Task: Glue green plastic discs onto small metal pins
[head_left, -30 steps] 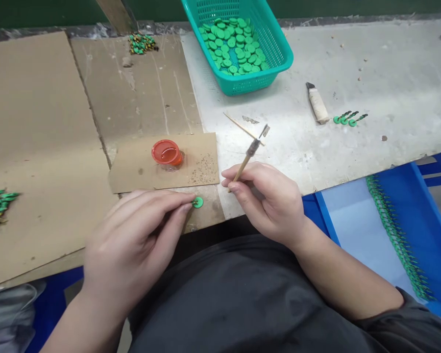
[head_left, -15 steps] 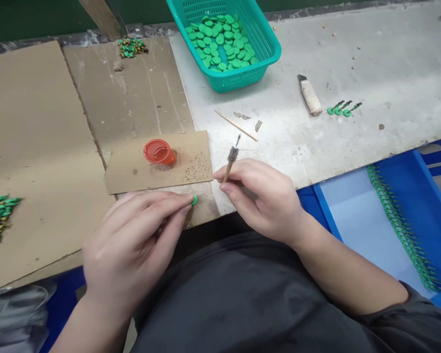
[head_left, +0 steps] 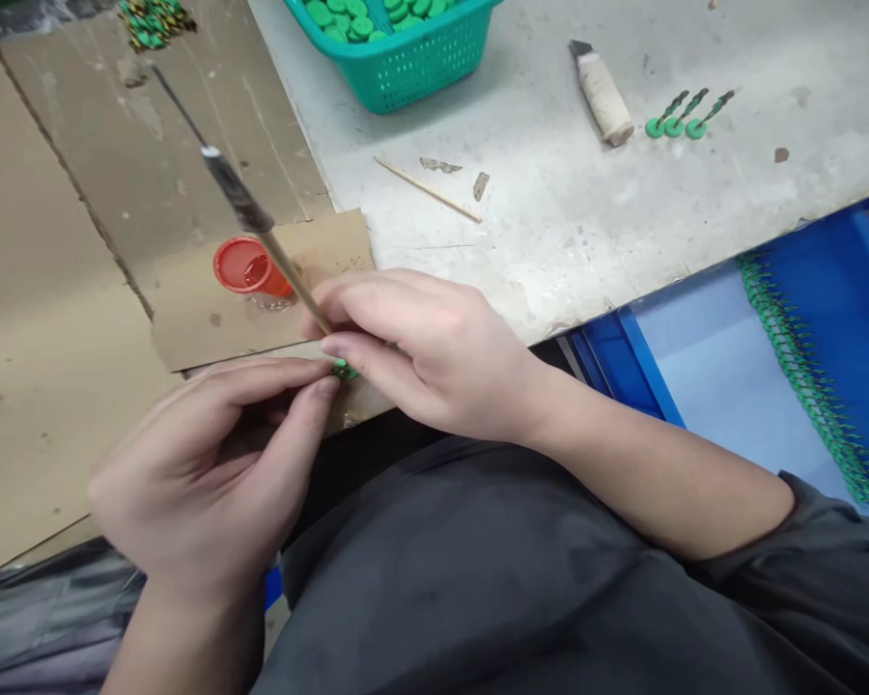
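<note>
My left hand (head_left: 213, 454) pinches a small green disc (head_left: 344, 368) between thumb and fingertips at the table's front edge; most of it is hidden. Beside it, my right hand (head_left: 434, 357) is closed around a thin wooden-handled tool (head_left: 238, 198). A dark wrapped band and a thin metal tip form its far end, which points up and to the left. The right fingertips are close to the disc; I cannot tell whether they touch it. Behind the hands, a red cup (head_left: 240, 267) with liquid in it stands on a cardboard piece (head_left: 188, 328).
A teal basket (head_left: 420, 72) holds many green discs. A blade with a wrapped handle (head_left: 604, 101), green stemmed pieces (head_left: 673, 127) and a thin stick (head_left: 427, 189) lie on the table. Green-and-yellow pieces (head_left: 155, 21) are heaped at the back. A blue drawer (head_left: 851, 319) holds rows of green pieces.
My right hand has come left, close to my left hand, and the tool now leans up-left with its tip farther out. The view has shifted, so the tabletop things appear higher.
</note>
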Tool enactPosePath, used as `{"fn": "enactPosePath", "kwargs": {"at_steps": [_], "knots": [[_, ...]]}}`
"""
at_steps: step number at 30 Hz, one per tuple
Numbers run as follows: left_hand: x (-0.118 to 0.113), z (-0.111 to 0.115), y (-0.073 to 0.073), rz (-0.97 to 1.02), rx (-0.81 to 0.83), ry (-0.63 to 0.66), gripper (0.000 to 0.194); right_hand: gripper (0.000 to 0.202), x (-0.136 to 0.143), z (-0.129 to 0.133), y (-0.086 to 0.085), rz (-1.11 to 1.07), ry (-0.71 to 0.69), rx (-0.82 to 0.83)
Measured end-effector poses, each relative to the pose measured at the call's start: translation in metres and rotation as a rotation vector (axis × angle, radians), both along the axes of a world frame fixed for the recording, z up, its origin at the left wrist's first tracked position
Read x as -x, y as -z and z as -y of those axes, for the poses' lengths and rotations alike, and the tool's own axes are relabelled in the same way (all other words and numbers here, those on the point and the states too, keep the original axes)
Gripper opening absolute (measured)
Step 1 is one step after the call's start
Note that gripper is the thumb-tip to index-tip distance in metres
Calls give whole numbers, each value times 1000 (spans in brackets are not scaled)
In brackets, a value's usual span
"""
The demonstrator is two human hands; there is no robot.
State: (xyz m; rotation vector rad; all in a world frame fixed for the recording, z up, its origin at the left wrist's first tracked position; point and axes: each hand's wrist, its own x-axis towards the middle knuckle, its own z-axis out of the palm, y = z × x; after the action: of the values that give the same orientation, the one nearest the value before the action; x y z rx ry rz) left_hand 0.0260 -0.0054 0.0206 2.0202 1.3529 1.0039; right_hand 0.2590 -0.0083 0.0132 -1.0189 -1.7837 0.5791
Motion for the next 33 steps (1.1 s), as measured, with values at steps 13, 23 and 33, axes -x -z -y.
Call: {"fn": "enactPosePath", "kwargs": {"at_steps": [13,23,33], "knots": [[3,-2,2,6,-52,64,20,23,0,3,-4,-26,-60,122],[4,-3,3,2,-99,86,22,23,1,7,-2,11,-98,101],[-2,-6,-1,-22,-152,90,23,22,3,6,12,-25,-12,-81]]}}
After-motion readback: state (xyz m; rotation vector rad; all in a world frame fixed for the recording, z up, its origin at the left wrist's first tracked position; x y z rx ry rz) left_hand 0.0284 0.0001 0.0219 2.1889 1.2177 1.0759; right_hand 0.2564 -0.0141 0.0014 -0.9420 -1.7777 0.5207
